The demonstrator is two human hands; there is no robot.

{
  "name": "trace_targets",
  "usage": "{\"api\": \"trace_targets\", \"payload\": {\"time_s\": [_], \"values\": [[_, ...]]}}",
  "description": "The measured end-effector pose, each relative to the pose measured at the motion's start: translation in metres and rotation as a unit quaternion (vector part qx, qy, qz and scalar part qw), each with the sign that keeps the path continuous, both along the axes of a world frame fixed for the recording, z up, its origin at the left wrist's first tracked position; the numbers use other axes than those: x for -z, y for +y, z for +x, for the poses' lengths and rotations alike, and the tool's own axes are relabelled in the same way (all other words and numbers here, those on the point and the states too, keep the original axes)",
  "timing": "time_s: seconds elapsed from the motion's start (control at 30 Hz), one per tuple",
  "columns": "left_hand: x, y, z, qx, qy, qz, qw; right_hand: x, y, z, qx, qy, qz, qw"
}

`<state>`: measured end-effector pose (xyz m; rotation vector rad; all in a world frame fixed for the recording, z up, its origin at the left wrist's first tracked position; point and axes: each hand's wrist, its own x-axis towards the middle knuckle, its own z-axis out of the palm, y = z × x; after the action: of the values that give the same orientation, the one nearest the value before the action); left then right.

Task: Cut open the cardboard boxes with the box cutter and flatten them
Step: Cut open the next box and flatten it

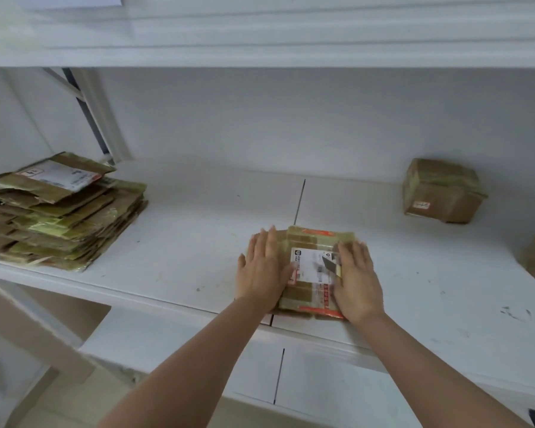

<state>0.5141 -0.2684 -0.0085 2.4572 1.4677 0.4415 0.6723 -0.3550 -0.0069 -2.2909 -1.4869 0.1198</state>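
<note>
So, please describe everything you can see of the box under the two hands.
The flattened box is brown cardboard wrapped in yellowish tape, with orange strips and a white shipping label on top. It lies flat on the white shelf, near the front edge. The left hand presses its left part with straight fingers; the right hand presses its right part. A box cutter with a dark blade shows at the right hand's thumb, over the label.

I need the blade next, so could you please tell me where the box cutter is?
In the head view, the box cutter lies under the right hand, its blade poking out over the flattened box at centre.
</note>
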Motion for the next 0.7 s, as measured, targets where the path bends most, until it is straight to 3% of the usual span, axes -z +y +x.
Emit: {"api": "trace_targets", "payload": {"time_s": [0.1, 0.23, 0.37, 0.53, 0.7], "values": [[-0.007, 0.003, -0.012, -0.041, -0.028, -0.014, 0.999, -0.004, -0.002, -0.001, 0.041, 0.005, -0.014, 0.999], [-0.006, 0.003, -0.028, -0.097, 0.052, -0.052, 0.993, -0.002, -0.004, -0.005, 0.081, -0.015, -0.042, 0.996], [0.01, -0.008, -0.03, -0.126, 0.076, -0.078, 0.986, 0.007, -0.006, -0.008, 0.093, 0.001, -0.064, 0.994], [0.012, -0.015, -0.03, -0.154, -0.027, -0.071, 0.985, 0.013, -0.008, -0.007, 0.092, -0.012, -0.04, 0.995], [-0.014, -0.016, -0.035, -0.158, -0.112, -0.078, 0.978, 0.008, 0.002, -0.013, 0.08, 0.066, 0.01, 0.995]]}}
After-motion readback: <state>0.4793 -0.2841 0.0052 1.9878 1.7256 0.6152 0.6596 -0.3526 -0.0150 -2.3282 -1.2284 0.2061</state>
